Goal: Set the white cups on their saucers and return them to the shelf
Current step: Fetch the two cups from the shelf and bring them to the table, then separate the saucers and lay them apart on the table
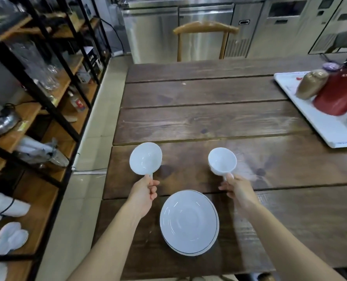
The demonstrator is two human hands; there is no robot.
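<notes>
My left hand (145, 192) pinches the handle of a white cup (145, 158), which hangs tilted over the table's left edge. A second white cup (222, 161) is held by its handle in my right hand (236, 189), above the dark wooden table (209, 118). Between my forearms, near the table's front edge, lies a stack of two white saucers (189, 222) with thin dark rims. To my left stands the shelf (37, 110), a black metal frame with wooden boards.
The shelf holds glassware (45, 72), a metal kettle (0, 122), white cloths and small white dishes (12, 238). A white tray (326, 126) with a red container and jars sits at the table's right. A wooden chair (206, 29) stands at the far side.
</notes>
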